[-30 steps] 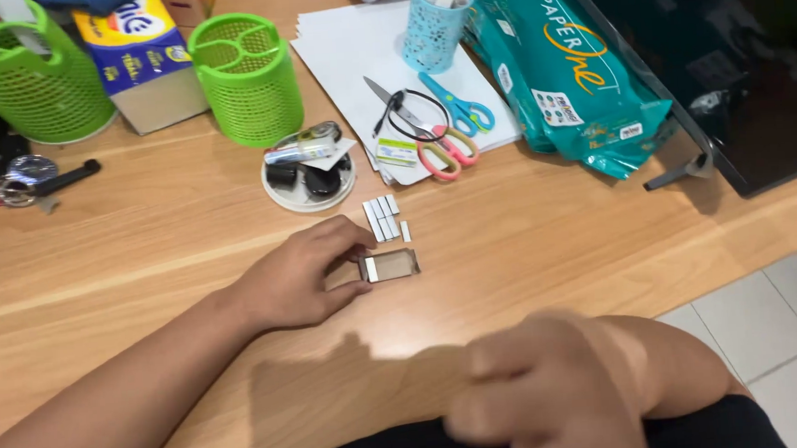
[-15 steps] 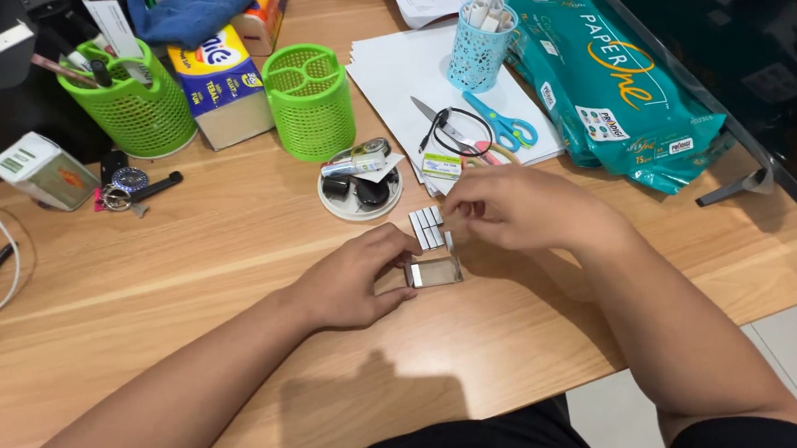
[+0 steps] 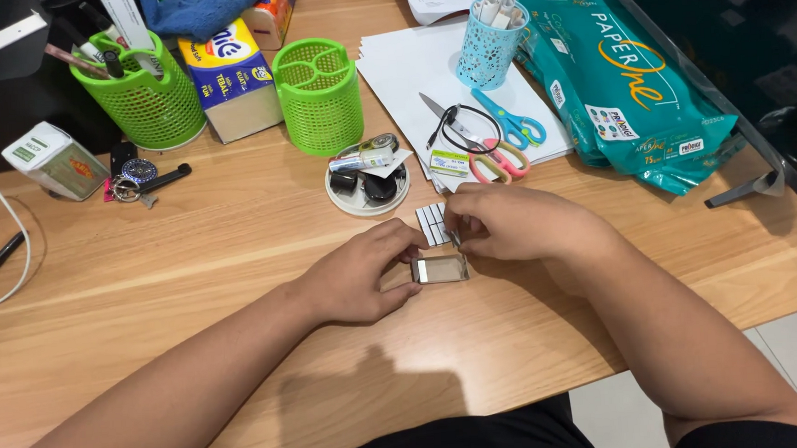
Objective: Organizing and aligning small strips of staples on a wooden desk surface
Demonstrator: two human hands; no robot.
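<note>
My left hand (image 3: 360,277) grips the left end of a small open cardboard box (image 3: 442,268) that lies flat on the wooden desk (image 3: 189,264). My right hand (image 3: 509,224) is just above and right of the box, its fingertips pinched on a thin silver strip of staples (image 3: 455,238) at the box's upper edge. Several more staple strips (image 3: 430,222) lie side by side on the desk just behind the box, partly hidden by my right fingers.
Behind the box stand a round white dish of small items (image 3: 367,182), two scissors (image 3: 495,144) on white paper, a green mesh cup (image 3: 319,95), a green basket (image 3: 139,92), a teal cup (image 3: 487,48) and a teal paper ream (image 3: 634,80). A monitor (image 3: 757,54) stands at the right, keys (image 3: 133,185) at the left.
My right hand came up from my lap to the staple strips, then lowered to the box's edge with a strip pinched. My left hand stayed on the box. The view shifted slightly.
</note>
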